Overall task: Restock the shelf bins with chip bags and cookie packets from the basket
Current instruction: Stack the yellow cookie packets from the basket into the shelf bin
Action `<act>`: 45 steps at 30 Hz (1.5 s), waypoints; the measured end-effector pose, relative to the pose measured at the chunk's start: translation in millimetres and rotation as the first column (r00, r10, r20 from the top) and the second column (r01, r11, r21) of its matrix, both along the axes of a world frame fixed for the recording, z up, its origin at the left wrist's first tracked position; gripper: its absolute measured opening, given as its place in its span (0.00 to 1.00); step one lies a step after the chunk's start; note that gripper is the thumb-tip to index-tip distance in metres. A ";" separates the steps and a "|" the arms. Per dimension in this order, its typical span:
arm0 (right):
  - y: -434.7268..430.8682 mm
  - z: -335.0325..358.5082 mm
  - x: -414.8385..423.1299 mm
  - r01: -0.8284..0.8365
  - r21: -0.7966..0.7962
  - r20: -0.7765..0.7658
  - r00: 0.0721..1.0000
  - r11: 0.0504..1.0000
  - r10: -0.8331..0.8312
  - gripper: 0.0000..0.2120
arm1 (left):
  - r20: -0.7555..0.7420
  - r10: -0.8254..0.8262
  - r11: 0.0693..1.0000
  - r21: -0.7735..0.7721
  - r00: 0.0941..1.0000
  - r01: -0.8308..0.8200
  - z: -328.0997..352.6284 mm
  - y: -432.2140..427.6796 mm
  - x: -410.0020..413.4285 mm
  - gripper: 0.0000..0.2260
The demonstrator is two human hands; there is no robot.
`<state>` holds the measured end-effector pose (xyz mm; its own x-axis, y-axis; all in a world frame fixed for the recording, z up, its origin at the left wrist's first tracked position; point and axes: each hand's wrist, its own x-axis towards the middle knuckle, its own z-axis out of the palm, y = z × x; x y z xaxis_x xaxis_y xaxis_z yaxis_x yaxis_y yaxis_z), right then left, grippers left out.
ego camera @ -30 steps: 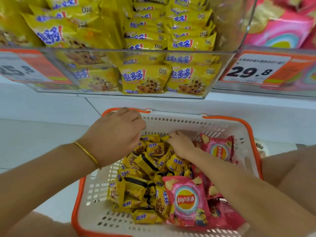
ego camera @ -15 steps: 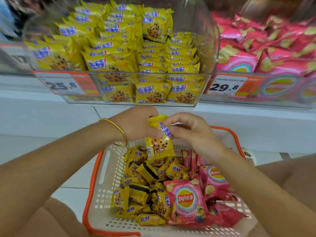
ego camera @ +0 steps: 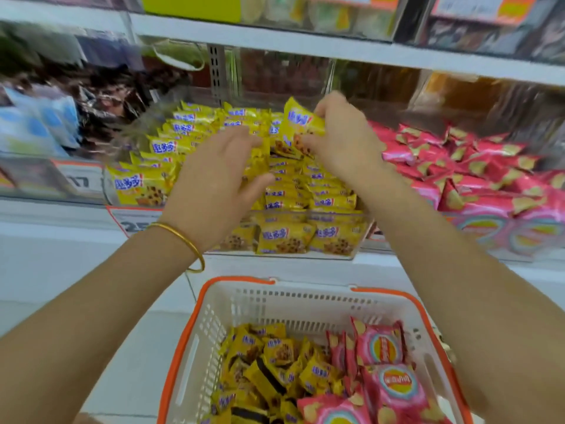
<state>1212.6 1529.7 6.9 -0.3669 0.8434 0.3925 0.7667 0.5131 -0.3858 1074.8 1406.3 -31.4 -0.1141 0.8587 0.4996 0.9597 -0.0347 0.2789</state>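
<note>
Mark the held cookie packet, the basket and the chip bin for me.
held cookie packet (ego camera: 298,121): head view, yellow upper face.
basket (ego camera: 305,305): head view, white far wall.
chip bin (ego camera: 489,231): head view, clear front wall.

The basket (ego camera: 290,304) is moulded of matt white perforated plastic and rimmed in smooth orange plastic. The cookie packets (ego camera: 275,359) and chip bags (ego camera: 385,384) inside it are wrapped in glossy, crinkled film, as is the cookie packet (ego camera: 301,123) held above it. Above the basket a clear glossy plastic bin (ego camera: 305,212) and a polished golden metal bangle (ego camera: 183,238) are seen.
</note>
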 end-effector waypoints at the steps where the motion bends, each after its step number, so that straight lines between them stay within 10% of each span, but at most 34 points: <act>1: 15.6 -3.1 -11.8 0.023 -0.010 0.077 0.997 1.000 -0.022 0.18 | -0.064 0.021 0.997 -0.073 0.998 -0.025 -3.4 1.5 -2.1 0.29; 23: 51.5 -17.8 -32.6 -0.105 -0.036 0.150 0.983 0.994 0.109 0.26 | -0.150 -0.027 1.000 -0.018 0.988 0.025 -11.1 -4.2 -3.1 0.22; 26: -7.3 0.3 12.3 -0.224 0.040 -0.035 0.974 0.974 0.226 0.18 | -0.244 -0.125 0.970 0.173 0.962 0.170 -6.7 -19.7 10.7 0.14; 30: -79.1 -37.4 73.3 -0.435 -0.307 -0.386 0.870 0.846 0.307 0.10 | -0.276 -0.331 0.936 0.023 0.902 0.350 -33.2 -40.6 35.1 0.10; 37: -45.0 -271.8 83.2 -0.065 -0.693 0.340 0.849 0.718 0.405 0.09 | -0.197 -0.425 0.831 -0.473 0.884 0.294 -102.7 -44.5 41.8 0.16; 45: -67.6 -387.3 101.5 -0.068 -0.662 0.525 0.668 0.746 0.527 0.13 | -0.076 -0.393 0.735 -0.624 0.916 0.264 -133.9 -33.4 39.0 0.17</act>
